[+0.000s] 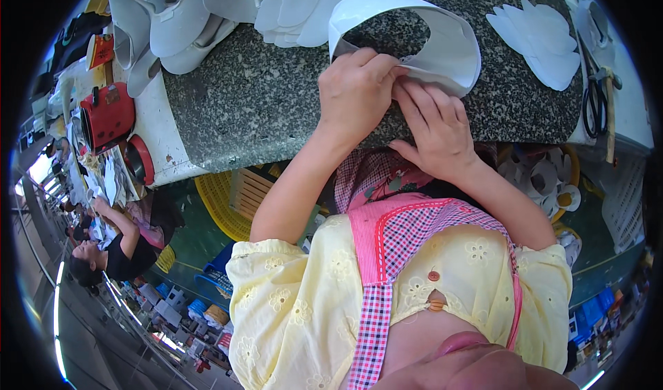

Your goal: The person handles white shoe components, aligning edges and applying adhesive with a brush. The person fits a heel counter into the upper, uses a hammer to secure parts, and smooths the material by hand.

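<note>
A white shoe upper point(449, 41), curved into an open loop, stands on the speckled stone worktop in front of me. My left hand point(356, 93) is closed on its near edge, thumb and fingers pinching the material. Close beside it, my right hand point(438, 124) presses its fingertips to the same edge, with the thumb spread away from the fingers. The two hands nearly meet at the pinched spot, and the fingers partly hide the edge there.
Several white shoe uppers point(173, 24) and flat white pieces point(297, 6) lie at the far left. More white pieces point(539, 41) are at the right, near black-handled scissors point(594, 107). A red box point(110, 117) stands left. Yellow baskets point(217, 200) sit below the worktop. Another person works at far left.
</note>
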`<action>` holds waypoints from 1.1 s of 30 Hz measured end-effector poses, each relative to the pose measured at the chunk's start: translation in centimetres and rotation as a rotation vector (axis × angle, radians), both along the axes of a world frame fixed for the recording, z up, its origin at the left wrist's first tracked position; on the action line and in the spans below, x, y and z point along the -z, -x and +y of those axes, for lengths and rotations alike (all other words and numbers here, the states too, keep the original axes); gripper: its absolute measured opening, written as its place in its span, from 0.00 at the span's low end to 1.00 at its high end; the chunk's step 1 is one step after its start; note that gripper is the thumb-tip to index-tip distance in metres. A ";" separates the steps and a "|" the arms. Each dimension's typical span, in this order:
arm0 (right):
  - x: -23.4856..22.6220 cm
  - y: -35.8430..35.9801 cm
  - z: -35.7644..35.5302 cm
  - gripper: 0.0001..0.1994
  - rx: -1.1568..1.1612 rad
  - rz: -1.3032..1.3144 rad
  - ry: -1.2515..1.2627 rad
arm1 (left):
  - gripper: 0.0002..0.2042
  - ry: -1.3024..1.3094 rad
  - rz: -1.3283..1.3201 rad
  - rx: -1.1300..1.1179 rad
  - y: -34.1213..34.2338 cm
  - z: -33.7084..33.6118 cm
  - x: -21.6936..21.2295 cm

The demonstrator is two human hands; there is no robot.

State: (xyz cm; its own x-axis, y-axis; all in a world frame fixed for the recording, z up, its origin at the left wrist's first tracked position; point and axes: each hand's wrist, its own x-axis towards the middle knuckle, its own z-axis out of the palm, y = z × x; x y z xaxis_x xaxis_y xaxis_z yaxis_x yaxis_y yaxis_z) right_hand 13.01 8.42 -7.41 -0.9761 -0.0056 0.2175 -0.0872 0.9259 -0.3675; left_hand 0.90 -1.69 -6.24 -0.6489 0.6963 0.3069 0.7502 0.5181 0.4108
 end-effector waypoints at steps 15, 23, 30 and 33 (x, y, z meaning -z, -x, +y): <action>-0.1 0.1 1.3 0.25 -0.093 0.020 0.009 | 0.15 -0.128 0.174 0.309 1.5 -3.0 1.7; -0.5 3.4 2.6 0.13 -0.064 0.368 -0.080 | 0.13 0.018 0.318 0.229 -0.1 -3.2 1.3; 0.2 3.4 4.3 0.16 -0.295 0.329 -0.190 | 0.10 0.132 0.260 0.103 0.8 -4.1 0.6; -0.4 3.3 4.4 0.16 -0.317 0.288 -0.202 | 0.09 0.127 0.211 0.152 1.3 -4.6 0.6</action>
